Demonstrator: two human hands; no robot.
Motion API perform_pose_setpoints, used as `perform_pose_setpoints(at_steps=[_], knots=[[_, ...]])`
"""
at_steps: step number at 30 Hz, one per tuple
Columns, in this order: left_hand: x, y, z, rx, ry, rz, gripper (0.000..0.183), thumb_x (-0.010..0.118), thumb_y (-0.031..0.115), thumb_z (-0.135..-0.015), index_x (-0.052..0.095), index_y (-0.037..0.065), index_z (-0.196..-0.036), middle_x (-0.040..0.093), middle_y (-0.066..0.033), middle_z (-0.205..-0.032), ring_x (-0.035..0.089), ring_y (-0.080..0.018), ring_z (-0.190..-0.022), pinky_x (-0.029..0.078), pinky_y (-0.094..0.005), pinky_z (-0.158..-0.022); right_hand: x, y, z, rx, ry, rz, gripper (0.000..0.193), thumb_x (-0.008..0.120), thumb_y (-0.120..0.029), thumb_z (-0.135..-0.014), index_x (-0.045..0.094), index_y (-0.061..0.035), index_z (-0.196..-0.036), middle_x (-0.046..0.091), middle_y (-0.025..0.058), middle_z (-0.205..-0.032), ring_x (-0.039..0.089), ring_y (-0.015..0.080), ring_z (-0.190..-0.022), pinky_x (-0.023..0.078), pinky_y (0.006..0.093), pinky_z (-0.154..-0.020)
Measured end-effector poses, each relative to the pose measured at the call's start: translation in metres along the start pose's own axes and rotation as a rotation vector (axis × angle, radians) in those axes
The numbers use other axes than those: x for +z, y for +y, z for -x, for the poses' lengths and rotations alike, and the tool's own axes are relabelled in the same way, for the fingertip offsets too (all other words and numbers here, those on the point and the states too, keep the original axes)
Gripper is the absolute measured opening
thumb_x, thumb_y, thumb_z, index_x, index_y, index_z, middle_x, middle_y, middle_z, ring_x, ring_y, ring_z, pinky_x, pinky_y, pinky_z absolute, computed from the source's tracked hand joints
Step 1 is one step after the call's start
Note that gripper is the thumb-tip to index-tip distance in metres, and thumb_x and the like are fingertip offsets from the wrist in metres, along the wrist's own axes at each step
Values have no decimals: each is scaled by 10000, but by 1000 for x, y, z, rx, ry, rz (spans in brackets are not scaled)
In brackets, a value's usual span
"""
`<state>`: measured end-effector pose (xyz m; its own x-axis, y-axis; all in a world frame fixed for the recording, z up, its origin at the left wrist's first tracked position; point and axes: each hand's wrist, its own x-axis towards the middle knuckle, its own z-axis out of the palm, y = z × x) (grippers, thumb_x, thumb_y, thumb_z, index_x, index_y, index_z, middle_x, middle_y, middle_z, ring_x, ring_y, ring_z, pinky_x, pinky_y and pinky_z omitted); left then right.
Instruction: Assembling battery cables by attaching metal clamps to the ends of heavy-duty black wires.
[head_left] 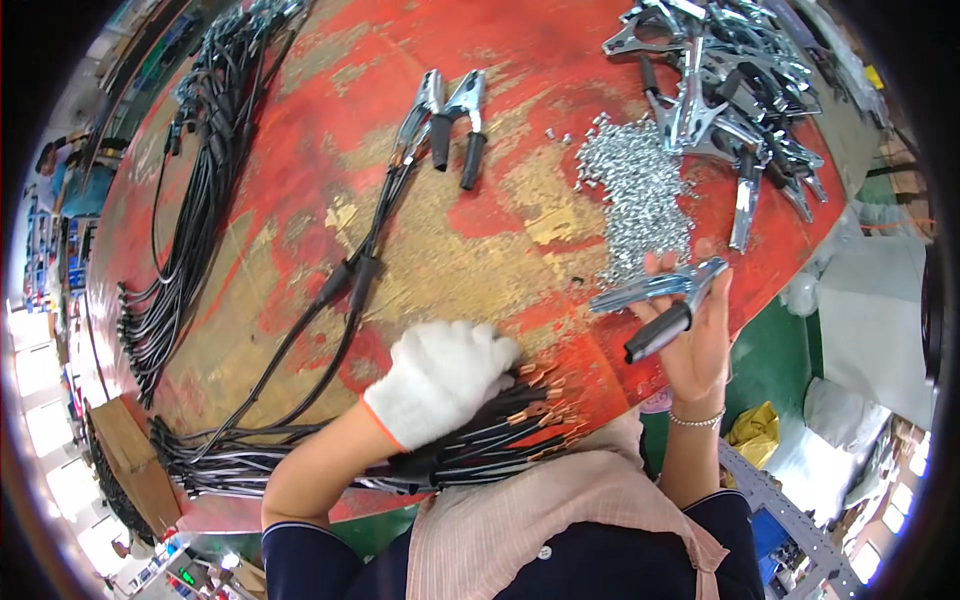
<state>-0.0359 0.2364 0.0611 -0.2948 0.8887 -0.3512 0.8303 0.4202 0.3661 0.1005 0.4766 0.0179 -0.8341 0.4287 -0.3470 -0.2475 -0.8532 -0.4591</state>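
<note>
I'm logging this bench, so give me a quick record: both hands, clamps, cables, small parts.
Left hand: gloved in white, at the near black cables; grip unclear
Right hand: ungloved, holding a metal clamp with black grip
Clamp pile: upper right
Small metal parts: heaped beside the pile
Clamp-ended cables: table's middle
Cable bundle: upper left

Tilted silver clamp (670, 284), bunched cables (490, 452)

Passage over worn tabletop (500, 240) between cabled clamps (468, 100) and rivet heap (637, 195), cable bundle (490, 440) an obstacle nearer.
</note>
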Motion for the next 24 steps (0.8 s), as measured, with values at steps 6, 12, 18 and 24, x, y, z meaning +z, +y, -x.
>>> perform_pose_setpoints(at_steps=[6,12,18,24], knots=[[10,4,3,-149,173,-39,146,640,218,-833,608,99,-912,642,-98,-796,668,-285,-705,539,-409,-600,11,7,1,49,-6,-60,454,372,-463,-1027,368,-214,-1407,559,121,-1257,493,338,-1281,484,579,-964],[6,-28,5,-436,303,869,202,576,208,-941,549,44,-1056,688,-105,-772,698,-209,-696,525,-331,-640,14,15,2,-92,-77,116,465,425,-427,-1021,356,-216,-1430,562,123,-1249,508,337,-1267,439,593,-1012],[0,-7,-12,-319,287,973,196,624,100,-906,521,6,-1045,629,-40,-764,568,-70,-669,469,-235,-598,32,32,-1,-257,-159,335,580,597,-404,-948,345,-176,-1418,567,144,-1233,502,389,-1266,453,595,-1001],[-14,8,-11,-438,216,918,263,737,235,-837,595,40,-942,636,-27,-737,552,-58,-669,466,-250,-610,40,39,9,-175,-289,240,538,589,-287,-968,316,-124,-1403,547,198,-1261,502,401,-1269,451,557,-1021]])
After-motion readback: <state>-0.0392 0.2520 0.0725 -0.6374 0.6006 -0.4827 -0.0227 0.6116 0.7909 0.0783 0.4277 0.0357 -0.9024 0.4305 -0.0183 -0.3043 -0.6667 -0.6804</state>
